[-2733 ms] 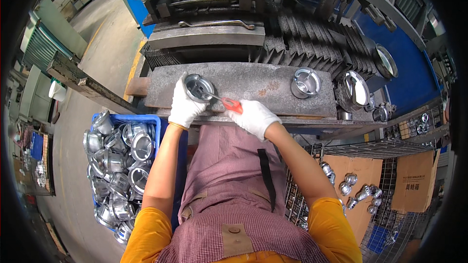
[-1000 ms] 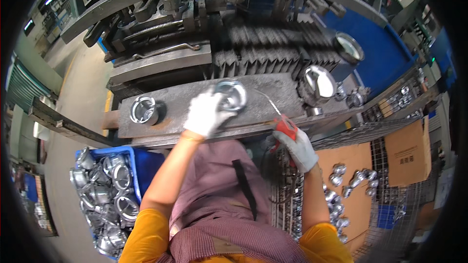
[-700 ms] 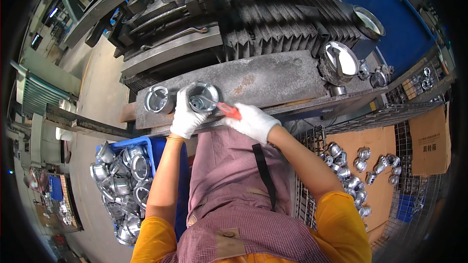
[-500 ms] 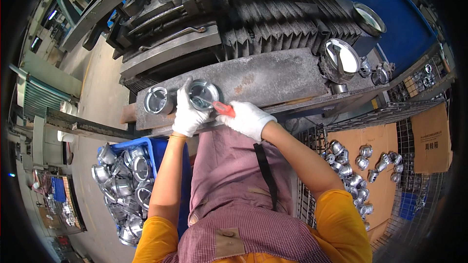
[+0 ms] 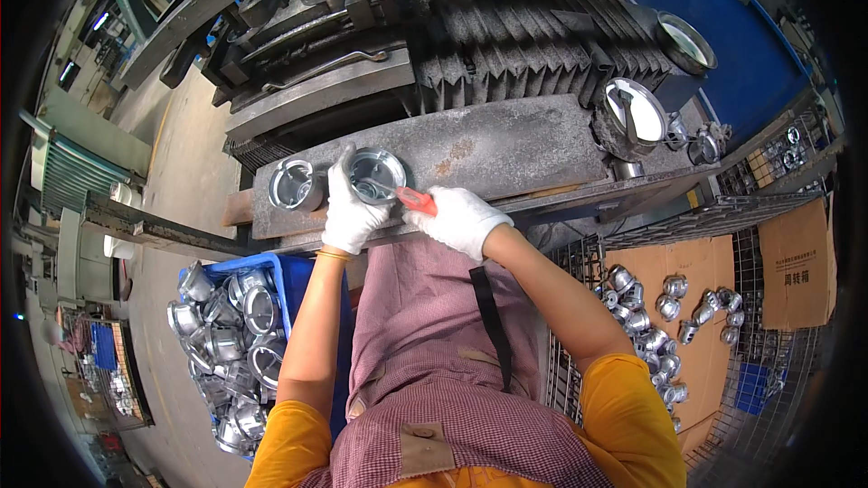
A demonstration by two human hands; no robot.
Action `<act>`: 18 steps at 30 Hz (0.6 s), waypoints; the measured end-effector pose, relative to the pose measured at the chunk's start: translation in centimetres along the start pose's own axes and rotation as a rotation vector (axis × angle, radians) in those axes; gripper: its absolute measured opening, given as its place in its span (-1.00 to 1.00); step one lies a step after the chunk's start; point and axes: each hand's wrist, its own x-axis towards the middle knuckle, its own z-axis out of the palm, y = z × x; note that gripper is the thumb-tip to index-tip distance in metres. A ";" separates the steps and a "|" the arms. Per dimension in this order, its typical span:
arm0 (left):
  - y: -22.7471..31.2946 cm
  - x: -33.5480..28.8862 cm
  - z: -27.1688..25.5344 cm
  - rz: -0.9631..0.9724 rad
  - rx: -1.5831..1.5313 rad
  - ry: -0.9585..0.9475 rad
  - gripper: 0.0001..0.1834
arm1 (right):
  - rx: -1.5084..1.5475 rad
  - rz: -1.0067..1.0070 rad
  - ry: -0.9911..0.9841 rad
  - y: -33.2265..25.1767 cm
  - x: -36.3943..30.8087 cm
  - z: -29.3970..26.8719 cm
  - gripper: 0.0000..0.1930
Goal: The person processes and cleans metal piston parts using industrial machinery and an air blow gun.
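Observation:
My left hand (image 5: 351, 208), in a white glove, is closed on the side of a round, shiny metal housing (image 5: 398, 167) standing open end up on the grey metal bench. A slim tool with a red handle (image 5: 417, 201) is gripped in my right hand (image 5: 459, 222), also gloved in white. Its thin shaft reaches over the near rim into the housing; the tip is hard to make out. Left of my left hand, a second metal housing (image 5: 295, 185) stands on the bench, apart from both hands.
A blue bin (image 5: 287, 294) heaped with metal housings stands at lower left. At right, a wire cage lined with cardboard (image 5: 705, 262) holds several more. A pan of white liquid (image 5: 644, 113) sits at the bench's right end. Behind the bench are ribbed machine covers (image 5: 506, 45) and a wrench (image 5: 330, 67).
The view has shifted slightly. Both hands stay almost in place, the left still on the housing and the right holding the red-handled tool in it.

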 end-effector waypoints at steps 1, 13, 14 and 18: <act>0.1 0.0 0.0 0.006 0.008 0.004 0.07 | 0.005 -0.006 -0.006 0.0 0.1 0.1 -0.53; 0.9 0.0 -0.2 0.061 0.105 0.085 0.00 | -0.101 0.009 -0.014 1.4 -2.3 -1.2 -0.56; 0.9 0.1 -0.2 0.085 0.141 0.086 -0.02 | -0.114 0.009 -0.012 1.6 -2.5 -1.2 -0.55; -0.1 0.1 0.1 0.028 0.072 0.072 -0.01 | -0.116 0.023 -0.015 1.4 -2.5 -1.0 -0.57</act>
